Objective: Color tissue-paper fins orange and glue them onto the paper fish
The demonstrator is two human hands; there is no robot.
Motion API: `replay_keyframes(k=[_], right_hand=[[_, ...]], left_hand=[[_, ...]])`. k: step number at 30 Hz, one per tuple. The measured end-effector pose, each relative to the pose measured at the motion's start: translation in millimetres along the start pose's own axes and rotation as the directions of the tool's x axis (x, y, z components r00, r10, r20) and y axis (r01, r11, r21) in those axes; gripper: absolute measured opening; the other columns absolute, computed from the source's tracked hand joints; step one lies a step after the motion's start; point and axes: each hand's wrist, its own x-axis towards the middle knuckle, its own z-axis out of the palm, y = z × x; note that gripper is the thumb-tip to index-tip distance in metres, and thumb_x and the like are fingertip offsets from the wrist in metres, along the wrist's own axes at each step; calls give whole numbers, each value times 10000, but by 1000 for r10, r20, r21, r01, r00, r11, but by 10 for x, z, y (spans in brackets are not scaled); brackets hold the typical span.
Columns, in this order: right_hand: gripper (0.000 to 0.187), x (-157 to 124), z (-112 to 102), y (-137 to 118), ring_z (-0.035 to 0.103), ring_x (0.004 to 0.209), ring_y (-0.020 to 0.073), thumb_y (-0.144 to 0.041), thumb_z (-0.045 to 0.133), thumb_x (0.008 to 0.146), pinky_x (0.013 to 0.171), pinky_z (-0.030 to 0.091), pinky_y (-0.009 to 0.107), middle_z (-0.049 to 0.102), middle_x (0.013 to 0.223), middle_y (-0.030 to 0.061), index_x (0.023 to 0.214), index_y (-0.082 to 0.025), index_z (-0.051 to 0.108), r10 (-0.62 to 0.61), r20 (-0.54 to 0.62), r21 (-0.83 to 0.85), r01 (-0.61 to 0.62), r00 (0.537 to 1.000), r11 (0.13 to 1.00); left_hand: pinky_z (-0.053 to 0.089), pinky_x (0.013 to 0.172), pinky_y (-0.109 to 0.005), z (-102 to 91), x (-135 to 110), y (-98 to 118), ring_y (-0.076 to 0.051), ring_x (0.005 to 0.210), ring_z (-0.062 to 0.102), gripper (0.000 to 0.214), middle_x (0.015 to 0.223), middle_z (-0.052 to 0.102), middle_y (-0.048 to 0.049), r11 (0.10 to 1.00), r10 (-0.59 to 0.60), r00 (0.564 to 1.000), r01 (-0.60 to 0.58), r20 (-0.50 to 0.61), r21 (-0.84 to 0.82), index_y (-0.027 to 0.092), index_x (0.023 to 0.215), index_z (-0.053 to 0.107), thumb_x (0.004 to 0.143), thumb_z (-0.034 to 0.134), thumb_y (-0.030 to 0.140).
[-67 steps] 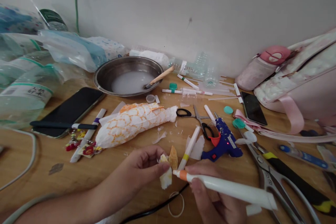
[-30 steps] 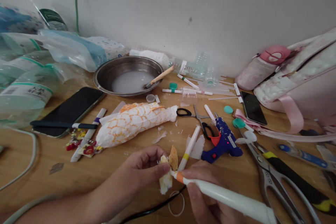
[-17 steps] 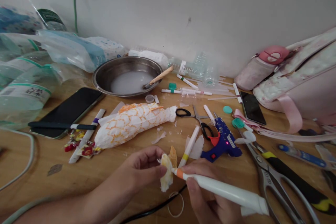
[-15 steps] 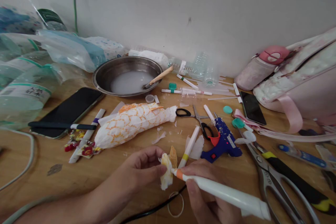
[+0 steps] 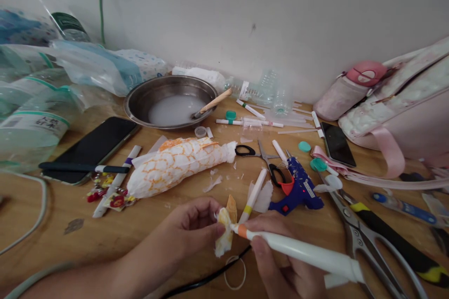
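Note:
My left hand (image 5: 198, 229) pinches a small crumpled paper piece (image 5: 223, 240), white with yellow-orange colouring, between thumb and fingers. My right hand (image 5: 280, 252) grips a white marker (image 5: 305, 252) with an orange band, its tip touching or very near the paper piece. Just behind the paper piece lies a small orange pointed piece (image 5: 231, 206). Further back, a white papered fish-like body (image 5: 175, 168) with orange scale lines rests on the table. A marker with a yellow band (image 5: 254, 194) lies beyond my right hand.
A metal bowl (image 5: 131, 114) of whitish liquid holds a wooden-handled brush (image 5: 215, 103). Right of my hands are a blue glue gun (image 5: 298, 187), small scissors (image 5: 261, 152) and large scissors (image 5: 358, 238). A phone (image 5: 94, 145) lies left; a pink bag (image 5: 410, 121) stands right.
The paper piece has tilted and shifted slightly in my left hand. The marker in my right hand has moved a little to the right, staying beside the paper.

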Motion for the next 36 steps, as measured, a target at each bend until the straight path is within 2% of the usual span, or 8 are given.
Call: replay_keyframes(k=[6, 11, 18, 26, 30, 36], right_hand=[[222, -1, 0, 23, 591, 788, 120, -118, 497, 839, 726, 466, 237, 639, 812, -11, 975, -255, 608, 12, 8, 13, -12, 1000, 1000], [195, 8, -8, 34, 590, 786, 122, -147, 497, 843, 722, 469, 238, 642, 819, -6, 966, -253, 606, 2, 21, 1, -2, 1000, 1000], [209, 21, -26, 21, 572, 765, 91, -126, 494, 841, 707, 447, 200, 638, 822, -28, 959, -257, 607, 22, 12, -7, -22, 1000, 1000], [238, -10, -4, 14, 582, 777, 122, -95, 496, 827, 728, 456, 249, 634, 805, -14, 964, -259, 601, 5, 2, -1, -5, 1000, 1000], [218, -2, -19, 10, 566, 786, 97, -107, 488, 832, 747, 437, 216, 623, 810, -30, 953, -251, 597, 19, 47, -4, -19, 999, 1000], [203, 2, -13, 13, 570, 771, 76, -94, 496, 826, 748, 434, 191, 614, 796, -37, 926, -233, 606, -8, 16, 2, 8, 1000, 1000]], left_hand=[[377, 612, -261, 26, 4, 16, -133, 625, 501, 290, 656, 571, 40, 998, -31, 998, 34, -49, 54, 202, 687, 593, 589, 765, 413], [370, 609, -238, 18, 17, -8, -107, 613, 466, 343, 643, 566, 46, 998, -58, 997, 59, -50, 26, 183, 686, 595, 551, 790, 430], [357, 600, -221, 15, 17, -5, -93, 613, 464, 320, 641, 566, 57, 999, -43, 999, 43, -30, -15, 179, 691, 593, 570, 792, 400], [342, 609, -231, -11, -1, -5, -101, 628, 446, 284, 654, 548, 57, 1000, -8, 1000, 8, -18, 18, 185, 713, 588, 626, 757, 396], [347, 605, -232, -10, 18, -8, -100, 621, 448, 290, 650, 547, 58, 1000, -12, 1000, 13, -25, 25, 182, 711, 586, 622, 757, 398], [348, 594, -213, -33, 40, -26, -81, 608, 453, 246, 650, 554, 71, 1000, 26, 1000, -26, -4, -6, 185, 724, 591, 655, 752, 358]])
